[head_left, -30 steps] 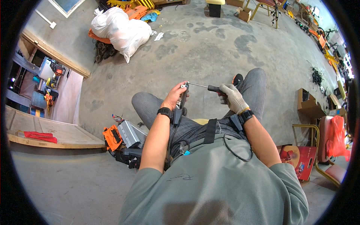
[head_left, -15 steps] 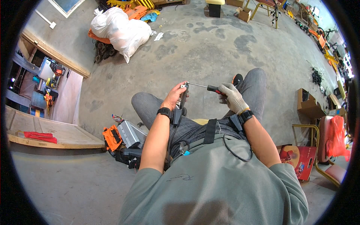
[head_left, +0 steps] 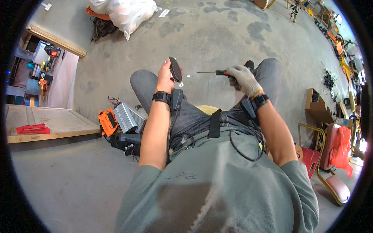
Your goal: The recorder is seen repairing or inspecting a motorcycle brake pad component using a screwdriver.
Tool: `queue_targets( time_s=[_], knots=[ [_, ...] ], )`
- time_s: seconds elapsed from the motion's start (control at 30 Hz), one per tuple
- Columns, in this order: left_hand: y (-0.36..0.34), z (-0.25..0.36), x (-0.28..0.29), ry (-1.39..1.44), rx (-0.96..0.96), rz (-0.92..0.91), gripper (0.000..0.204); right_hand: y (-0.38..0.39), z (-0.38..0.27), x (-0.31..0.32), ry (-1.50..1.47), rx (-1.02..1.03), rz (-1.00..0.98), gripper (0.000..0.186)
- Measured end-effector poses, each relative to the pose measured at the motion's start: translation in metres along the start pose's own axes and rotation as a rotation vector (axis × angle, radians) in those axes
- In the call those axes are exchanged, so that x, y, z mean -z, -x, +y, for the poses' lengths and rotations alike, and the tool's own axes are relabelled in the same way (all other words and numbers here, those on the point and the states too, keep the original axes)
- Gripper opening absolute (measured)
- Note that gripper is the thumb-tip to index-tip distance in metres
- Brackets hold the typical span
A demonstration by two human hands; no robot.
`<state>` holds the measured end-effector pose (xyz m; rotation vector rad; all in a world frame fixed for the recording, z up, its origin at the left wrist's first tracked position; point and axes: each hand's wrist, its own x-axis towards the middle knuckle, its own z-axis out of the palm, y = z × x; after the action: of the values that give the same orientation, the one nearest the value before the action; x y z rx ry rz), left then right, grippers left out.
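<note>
Black oblong part sits in the bare left hand, which is closed around it, long axis near upright with a slight tilt. Gloved right hand is clamped on a screwdriver by its black-and-red handle, blade pointing left toward the part, not touching it. We see the two hands apart, a gap between them.

Risks, as we judge them: the left hand alone supports the part, so an off-centre push from the blade could twist it loose. A skidding tip could then jab the left hand, since that one has no glove. Knit fabric might let the handle roll in the right hand. Any small piece dropped between the hands could get lost on the stained concrete floor.

Hard to make out: the part's far side and whatever the left palm covers. Pale tab shows at the part's lower end; we can't tell if it's attached. Pale speck between the hands: airborne or on the floor, unclear. Blade tip's shape: too small to read.
</note>
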<state>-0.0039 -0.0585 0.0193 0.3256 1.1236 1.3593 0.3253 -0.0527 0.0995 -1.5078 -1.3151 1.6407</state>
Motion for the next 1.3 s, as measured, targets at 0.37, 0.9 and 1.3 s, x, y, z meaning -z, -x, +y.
queue_targets(
  time_s=[0.37,0.9,1.3],
  knots=[
    [0.038,-0.001,-0.023,0.091,0.12,0.037,0.037,-0.131,0.03,-0.039,0.003,-0.296,-0.048,0.031],
    [0.03,0.043,-0.065,0.279,0.759,0.356,0.05,-0.258,0.153,-0.101,0.094,-0.761,0.112,0.048],
    [0.056,0.054,-0.07,0.445,0.942,0.467,0.046,-0.258,0.131,-0.097,0.111,-0.813,0.169,0.048]
  ],
)
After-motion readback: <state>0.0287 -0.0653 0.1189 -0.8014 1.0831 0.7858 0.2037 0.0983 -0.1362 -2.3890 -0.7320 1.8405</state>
